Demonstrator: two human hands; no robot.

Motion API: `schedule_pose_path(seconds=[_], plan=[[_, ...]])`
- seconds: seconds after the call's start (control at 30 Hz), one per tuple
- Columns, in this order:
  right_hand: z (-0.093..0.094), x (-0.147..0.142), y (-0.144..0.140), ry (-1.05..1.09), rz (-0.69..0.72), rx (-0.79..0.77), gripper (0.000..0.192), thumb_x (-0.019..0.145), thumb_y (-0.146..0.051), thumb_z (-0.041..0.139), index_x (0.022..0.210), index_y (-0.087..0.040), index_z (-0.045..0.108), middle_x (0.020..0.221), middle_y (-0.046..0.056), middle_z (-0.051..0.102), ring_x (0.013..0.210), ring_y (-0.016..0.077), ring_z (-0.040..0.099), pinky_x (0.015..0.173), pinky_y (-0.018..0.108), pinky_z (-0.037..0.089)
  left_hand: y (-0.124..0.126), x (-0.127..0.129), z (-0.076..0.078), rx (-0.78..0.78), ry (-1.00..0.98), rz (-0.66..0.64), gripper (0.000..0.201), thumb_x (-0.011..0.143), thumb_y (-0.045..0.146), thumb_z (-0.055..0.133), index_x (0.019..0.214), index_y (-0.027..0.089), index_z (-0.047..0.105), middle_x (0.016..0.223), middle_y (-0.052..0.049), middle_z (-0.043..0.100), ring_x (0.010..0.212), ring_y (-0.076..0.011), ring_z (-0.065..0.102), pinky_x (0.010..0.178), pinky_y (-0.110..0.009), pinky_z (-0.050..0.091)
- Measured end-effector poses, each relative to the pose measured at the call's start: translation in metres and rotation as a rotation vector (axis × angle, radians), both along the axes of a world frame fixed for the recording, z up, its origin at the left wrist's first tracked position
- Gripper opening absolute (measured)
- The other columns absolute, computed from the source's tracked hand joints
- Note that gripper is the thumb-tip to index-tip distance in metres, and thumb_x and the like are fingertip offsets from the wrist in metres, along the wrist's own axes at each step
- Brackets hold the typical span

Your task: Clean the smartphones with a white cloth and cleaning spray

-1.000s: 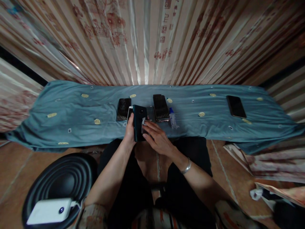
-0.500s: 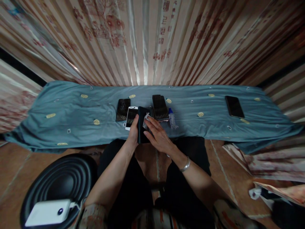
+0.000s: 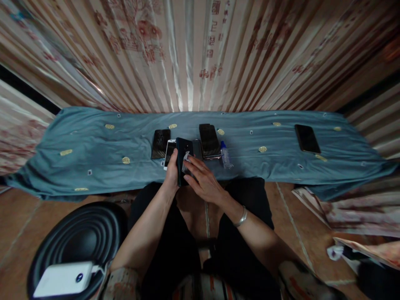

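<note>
My left hand [image 3: 171, 174] grips a dark blue phone [image 3: 184, 145] by its left edge, its back turned up above the bench's front edge. My right hand [image 3: 204, 179] presses a crumpled white tissue [image 3: 186, 160] against the phone's back with its fingertips. Behind the left hand lies a white phone [image 3: 170, 151], partly covered. A black phone [image 3: 161, 141] rests just left of it. Right of the hands sits a stack of dark phones [image 3: 210, 141], and beside that lies a small clear bottle with a blue cap [image 3: 225, 155].
A blue-green cloth with yellow pineapples [image 3: 103, 143] covers the long bench. Another black phone [image 3: 307, 138] lies toward its right end. A pleated curtain [image 3: 193, 54] hangs behind. At lower left, a white power bank [image 3: 62, 280] with a cable sits on a black round stool [image 3: 78, 237].
Both hands and the dark blue phone have shifted slightly left. The tissue sits lower on the phone's back, so the camera area now shows. Other things stay in place.
</note>
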State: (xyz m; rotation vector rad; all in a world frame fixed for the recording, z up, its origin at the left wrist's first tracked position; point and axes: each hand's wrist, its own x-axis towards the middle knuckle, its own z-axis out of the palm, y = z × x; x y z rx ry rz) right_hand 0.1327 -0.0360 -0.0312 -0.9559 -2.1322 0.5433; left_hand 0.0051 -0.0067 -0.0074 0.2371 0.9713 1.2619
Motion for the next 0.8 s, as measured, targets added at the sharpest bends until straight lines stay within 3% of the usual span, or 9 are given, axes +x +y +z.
schedule_pose_path(seconds=[0.17,0.33,0.6,0.8], plan=[[0.0,0.001,0.007,0.017,-0.031,-0.002,0.049,0.099,-0.038,0.045,0.144,-0.019,0.047,0.15,0.014,0.046,0.142,0.0247,0.039,0.118,0.049,0.035,-0.001,0.007,-0.005,0.057,0.034,0.063,0.03,0.089,0.039,0.057,0.087,0.013,0.071,0.083,-0.006,0.075,0.098,-0.0203,0.071,0.092,-0.028,0.053],[0.002,-0.003,0.007,0.027,-0.023,-0.002,0.05,0.099,-0.038,0.046,0.145,-0.019,0.046,0.15,0.014,0.046,0.143,0.0255,0.038,0.118,0.05,0.035,0.0,0.003,-0.009,0.084,0.046,0.063,0.032,0.085,0.041,0.063,0.093,0.012,0.071,0.089,-0.007,0.076,0.1,-0.0213,0.07,0.093,-0.03,0.053],[0.006,-0.01,-0.002,0.034,0.057,0.026,0.045,0.1,-0.036,0.044,0.141,-0.019,0.051,0.147,0.014,0.05,0.142,0.0241,0.04,0.117,0.048,0.037,0.0,-0.007,-0.005,-0.016,0.009,-0.019,0.047,0.095,0.047,0.042,0.094,0.011,0.071,0.083,-0.01,0.075,0.093,-0.021,0.072,0.083,-0.029,0.057],[0.009,-0.008,0.005,0.037,0.006,0.004,0.045,0.1,-0.035,0.044,0.143,-0.021,0.049,0.15,0.012,0.046,0.142,0.024,0.039,0.119,0.049,0.035,-0.001,0.001,-0.013,0.071,0.024,0.028,0.033,0.089,0.042,0.057,0.092,0.012,0.071,0.091,-0.007,0.075,0.104,-0.0203,0.069,0.094,-0.027,0.051]])
